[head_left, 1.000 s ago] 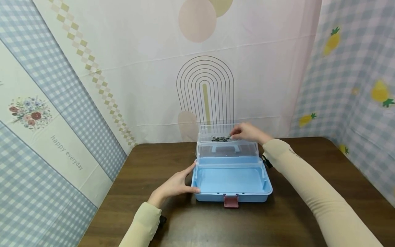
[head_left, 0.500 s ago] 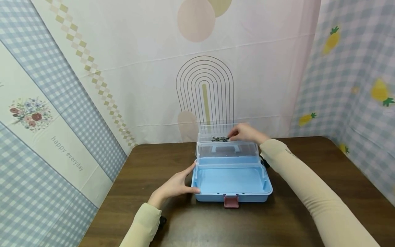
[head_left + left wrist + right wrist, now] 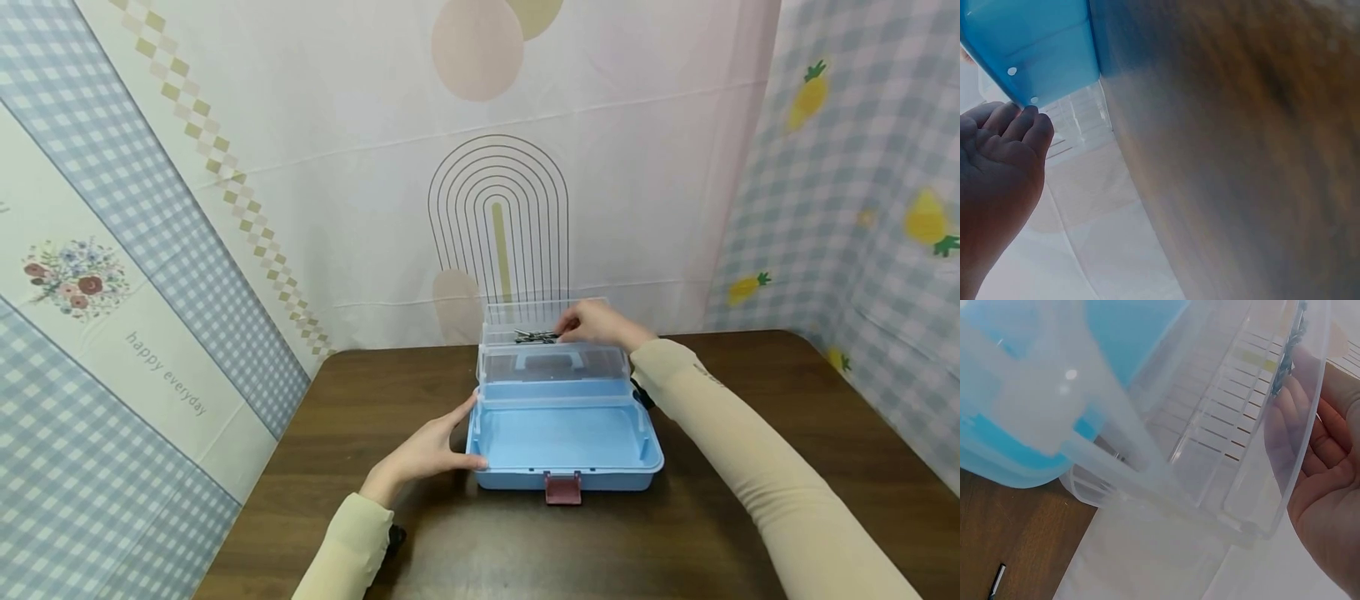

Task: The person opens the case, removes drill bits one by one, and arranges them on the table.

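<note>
While the left hand (image 3: 422, 451), loosely spread, braces the left side of the blue toolbox (image 3: 562, 437), I cannot tell whether the right hand (image 3: 597, 322) pinches the slim metal pieces (image 3: 536, 337) in the toolbox's raised rear tray (image 3: 498, 335); I'd favour a light touch.

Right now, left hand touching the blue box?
Touching: in the head view, the left hand has its thumb on the blue box, at the front left rim.

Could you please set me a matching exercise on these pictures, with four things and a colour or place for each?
1. left hand
2. right hand
3. latch
4. tabletop

A. dull red
B. at the upper clear tray
C. dark brown
D. at the left side of the blue box

Pairs: 1-D, 2-B, 3-A, 4-C
</note>
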Demonstrator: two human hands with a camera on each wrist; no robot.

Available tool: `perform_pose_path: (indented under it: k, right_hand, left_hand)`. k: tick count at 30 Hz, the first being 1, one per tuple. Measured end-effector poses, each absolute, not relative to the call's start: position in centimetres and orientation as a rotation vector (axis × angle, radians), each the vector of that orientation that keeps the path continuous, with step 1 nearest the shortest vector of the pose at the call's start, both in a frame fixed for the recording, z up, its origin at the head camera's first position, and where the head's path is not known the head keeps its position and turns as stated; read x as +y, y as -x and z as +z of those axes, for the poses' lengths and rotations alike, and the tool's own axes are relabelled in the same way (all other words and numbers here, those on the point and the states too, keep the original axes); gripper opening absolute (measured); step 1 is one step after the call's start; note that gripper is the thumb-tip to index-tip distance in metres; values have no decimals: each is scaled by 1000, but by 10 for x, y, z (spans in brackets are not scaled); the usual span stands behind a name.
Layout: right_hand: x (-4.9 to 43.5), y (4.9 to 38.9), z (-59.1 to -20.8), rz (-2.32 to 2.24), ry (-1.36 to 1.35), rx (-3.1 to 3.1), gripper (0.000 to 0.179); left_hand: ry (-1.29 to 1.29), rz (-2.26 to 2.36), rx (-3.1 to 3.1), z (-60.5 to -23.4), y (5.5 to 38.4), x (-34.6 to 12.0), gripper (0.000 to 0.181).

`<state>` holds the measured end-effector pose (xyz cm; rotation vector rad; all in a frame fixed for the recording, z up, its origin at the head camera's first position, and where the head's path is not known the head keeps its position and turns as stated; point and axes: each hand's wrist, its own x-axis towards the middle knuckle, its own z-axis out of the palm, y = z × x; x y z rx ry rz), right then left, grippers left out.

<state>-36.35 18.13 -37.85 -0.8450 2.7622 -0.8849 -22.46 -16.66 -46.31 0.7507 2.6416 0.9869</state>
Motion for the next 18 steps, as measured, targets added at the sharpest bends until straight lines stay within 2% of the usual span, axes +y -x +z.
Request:
perform_pose_path:
  k: [5,18]
  right_hand:
    - [182,363,-380,-884,883,2769,8]
    - [186,365,-378,-831,944,2757,9]
  left_hand:
    - [-735,990,2641,-462,224,-167,109]
    - [-742,984,2643,-464,226,-165,110]
